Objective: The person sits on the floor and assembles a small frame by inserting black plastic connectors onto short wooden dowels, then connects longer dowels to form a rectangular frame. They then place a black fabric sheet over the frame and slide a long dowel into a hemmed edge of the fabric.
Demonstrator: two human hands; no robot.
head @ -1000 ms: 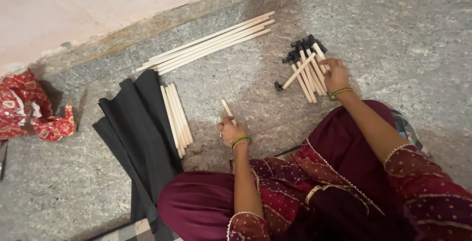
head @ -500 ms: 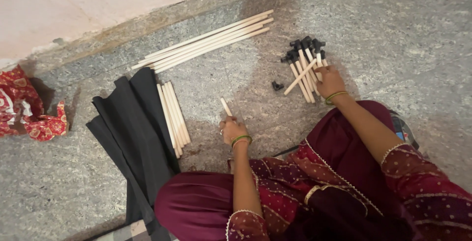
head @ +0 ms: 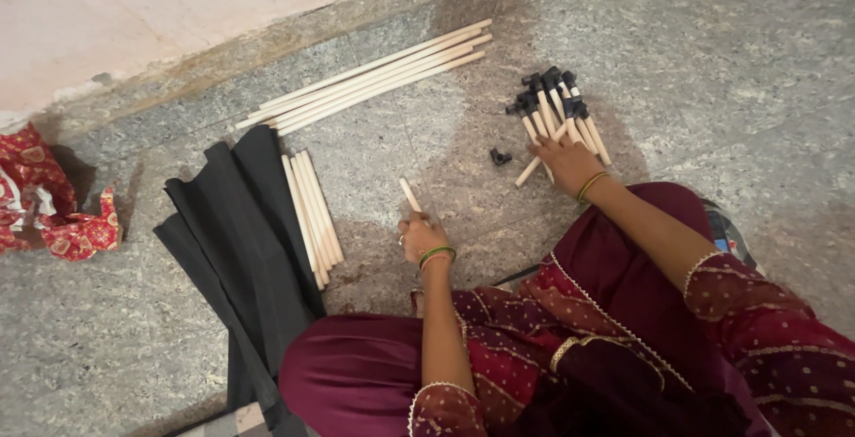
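Under the right hand, resting fingers-down, lies the pile of short pale wooden sticks with black plastic end caps, long axes pointing away, while the left hand pinches one plain stick.

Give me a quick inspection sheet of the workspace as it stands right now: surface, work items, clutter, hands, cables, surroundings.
Surface: grey speckled stone floor, darker patch near the middle.
Job's things: short wooden stick in left hand; pile of black-capped sticks under right hand; one loose black cap on the floor.
Clutter: long wooden dowels by the wall; medium dowel bundle beside folded black fabric; red patterned cloth at far left.
Hands: left fingers closed on the stick; right resting on the pile, grip unclear.
Cables: nothing seen.
Surroundings: pale wall along the top.
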